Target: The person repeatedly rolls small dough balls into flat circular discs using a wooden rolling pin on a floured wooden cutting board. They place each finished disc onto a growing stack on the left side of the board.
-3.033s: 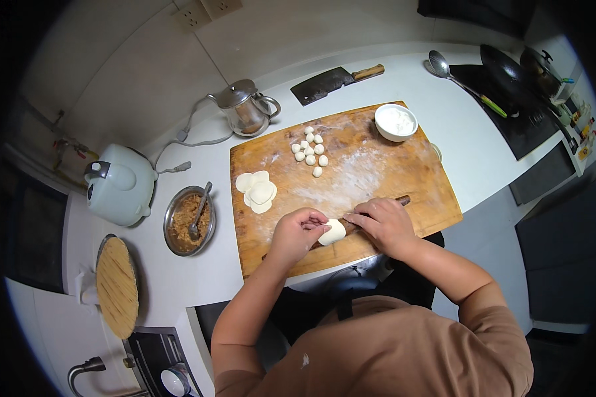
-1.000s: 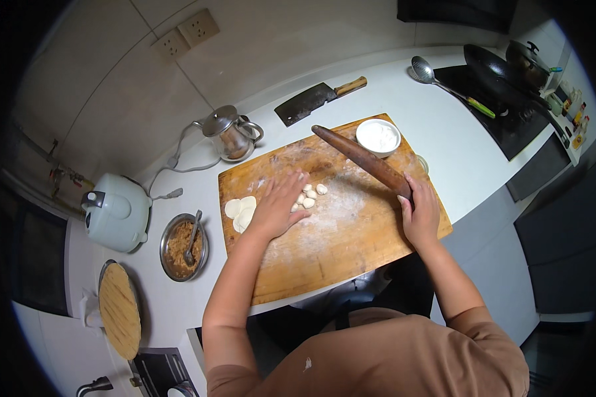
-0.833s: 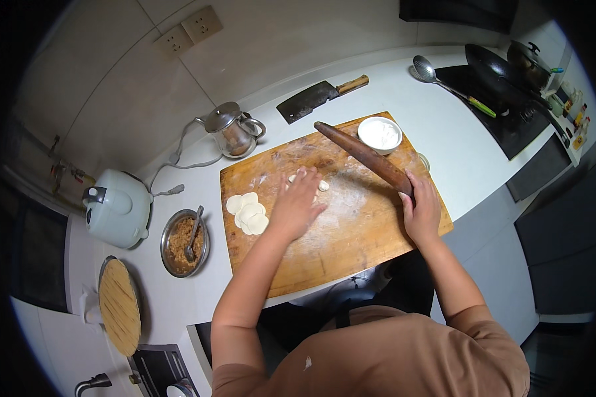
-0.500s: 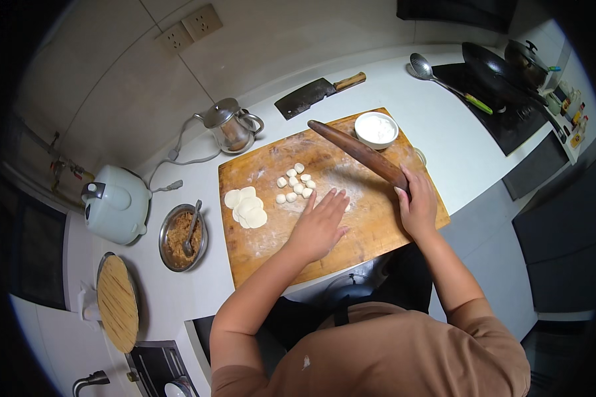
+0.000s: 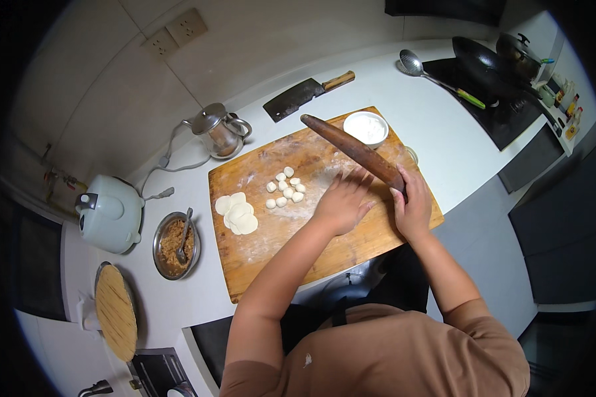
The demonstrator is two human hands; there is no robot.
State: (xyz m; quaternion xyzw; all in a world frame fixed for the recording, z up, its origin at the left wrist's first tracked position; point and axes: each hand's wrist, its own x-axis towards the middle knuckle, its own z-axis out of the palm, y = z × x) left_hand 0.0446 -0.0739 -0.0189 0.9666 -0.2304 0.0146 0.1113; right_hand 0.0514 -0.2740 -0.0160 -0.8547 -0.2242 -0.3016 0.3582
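My right hand [image 5: 412, 204] is wrapped round the near end of a dark wooden rolling pin [image 5: 352, 151]. The pin slants up to the left above the floured wooden board [image 5: 278, 245]. Beside it, my left hand [image 5: 343, 206] lies palm down with its fingers stretched toward the pin; what is under the palm is hidden. Several small white dough pieces [image 5: 285, 187] sit in a cluster left of that hand. Farther left, several flat round dough wrappers [image 5: 237, 213] overlap in a pile. A white bowl of flour [image 5: 366, 129] stands at the board's far right corner.
A cleaver [image 5: 297, 99] and a metal kettle [image 5: 220, 135] are beyond the board. To the left are a metal bowl of filling [image 5: 177, 245] with a spoon, a pale green rice cooker [image 5: 112, 213] and a round slatted tray [image 5: 116, 314]. A skimmer [image 5: 414, 64] lies beside the stove [image 5: 500, 112].
My left hand has slid right across the board, away from the dough pieces and closer to the rolling pin. The right hand still grips the pin. The whole view has shifted slightly.
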